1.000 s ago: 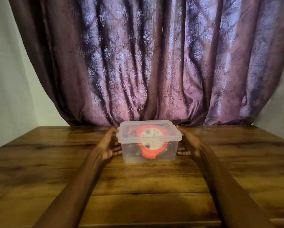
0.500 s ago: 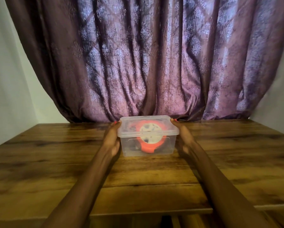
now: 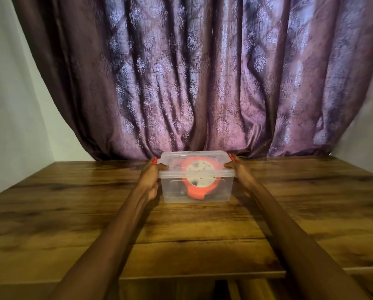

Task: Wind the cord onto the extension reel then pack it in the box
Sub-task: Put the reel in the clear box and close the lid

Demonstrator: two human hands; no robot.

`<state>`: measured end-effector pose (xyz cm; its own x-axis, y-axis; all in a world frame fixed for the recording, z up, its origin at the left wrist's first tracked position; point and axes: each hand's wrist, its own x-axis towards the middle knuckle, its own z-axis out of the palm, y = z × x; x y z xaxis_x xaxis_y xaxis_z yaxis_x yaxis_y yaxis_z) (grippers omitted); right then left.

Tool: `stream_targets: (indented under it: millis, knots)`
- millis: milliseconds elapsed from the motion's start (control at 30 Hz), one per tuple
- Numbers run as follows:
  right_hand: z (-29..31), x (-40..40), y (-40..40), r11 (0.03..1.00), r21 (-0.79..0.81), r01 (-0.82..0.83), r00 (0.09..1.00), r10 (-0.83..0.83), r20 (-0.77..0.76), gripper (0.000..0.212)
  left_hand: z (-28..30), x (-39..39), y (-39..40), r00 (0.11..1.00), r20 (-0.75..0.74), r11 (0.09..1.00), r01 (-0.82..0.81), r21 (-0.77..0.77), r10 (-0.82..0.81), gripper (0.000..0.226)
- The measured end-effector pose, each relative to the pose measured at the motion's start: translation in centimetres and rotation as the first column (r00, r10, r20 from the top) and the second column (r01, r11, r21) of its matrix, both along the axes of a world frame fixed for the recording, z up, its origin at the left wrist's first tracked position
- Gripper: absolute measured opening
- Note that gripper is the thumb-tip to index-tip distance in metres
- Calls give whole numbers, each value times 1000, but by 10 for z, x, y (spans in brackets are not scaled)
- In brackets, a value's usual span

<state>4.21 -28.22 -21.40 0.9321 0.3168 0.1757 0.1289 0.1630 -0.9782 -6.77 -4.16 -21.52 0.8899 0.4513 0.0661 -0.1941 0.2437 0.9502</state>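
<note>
A clear plastic box (image 3: 220, 191) with its lid (image 3: 170, 156) on stands at the back middle of the wooden table (image 3: 73, 213). Inside it sits the orange extension reel (image 3: 197, 194) with a white hub, seen through the wall and lid. My left hand (image 3: 152, 176) presses against the box's left end, thumb over the lid's edge. My right hand (image 3: 238, 169) grips the right end the same way. A small red latch shows at each end of the lid, next to my fingers. No loose cord is in sight.
A purple patterned curtain (image 3: 203, 83) hangs right behind the box. White walls close in on the left and right. The table's front edge (image 3: 203, 274) runs just below my forearms.
My hands have risen from low on the box's sides to the lid's ends, thumbs now on the lid. The box lies further back in view.
</note>
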Motion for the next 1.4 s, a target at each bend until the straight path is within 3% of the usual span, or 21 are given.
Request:
stream_targets:
  millis: [233, 433, 567, 600, 667, 733, 833, 900, 967, 1000, 1033, 1133, 1267, 1400]
  knots:
    - [9, 3, -4, 985, -174, -11, 999, 19, 45, 48, 3, 2, 6, 998, -63, 998, 10, 56, -7, 45]
    - [14, -1, -4, 988, -153, -23, 999, 29, 37, 46, 9, 8, 3, 996, -57, 962, -54, 266, 72, 42]
    - [2, -10, 5, 996, -11, 86, 996, -86, -13, 44, 5, 12, 7, 996, -42, 904, -53, 425, 78, 43]
    - [-4, -12, 7, 979, -65, 194, 980, -191, 50, 40, 3, 11, 6, 991, -25, 860, -104, 500, 134, 43]
    - [-14, -16, 9, 806, -281, 522, 833, -410, 372, 35, -5, 2, 0, 951, 110, 691, -287, 663, 290, 37]
    - [-20, -20, 11, 640, -307, 704, 660, -429, 617, 41, -22, -12, -8, 910, 276, 490, -402, 773, 311, 38]
    - [-20, -29, 18, 539, -342, 769, 577, -357, 734, 55, -34, -26, -7, 876, 410, 169, -458, 873, 255, 43]
    - [-23, -32, 23, 518, -372, 770, 568, -292, 770, 67, -28, -34, -1, 879, 392, 0, -408, 913, 270, 50]
    - [-27, -32, 29, 515, -426, 744, 582, -187, 791, 78, -28, -42, 11, 885, 390, -239, -334, 912, 254, 51]
    - [-29, -31, 34, 510, -456, 729, 588, -126, 799, 82, -30, -47, 20, 876, 427, -282, -360, 889, 227, 41]
    - [-29, -31, 43, 506, -482, 715, 591, -70, 804, 83, -31, -53, 30, 858, 462, -270, -400, 876, 225, 34]
    - [-26, -32, 79, 524, -518, 676, 595, 27, 803, 73, -27, -73, 50, 825, 475, -162, -447, 880, 306, 42]
    - [-25, -48, 144, 598, -526, 605, 661, -8, 751, 51, -32, -105, 69, 799, 507, -230, -454, 861, 322, 45]
    - [-15, -76, 212, 751, -465, 468, 662, 50, 748, 35, -32, -139, 99, 755, 492, -320, -381, 867, 433, 42]
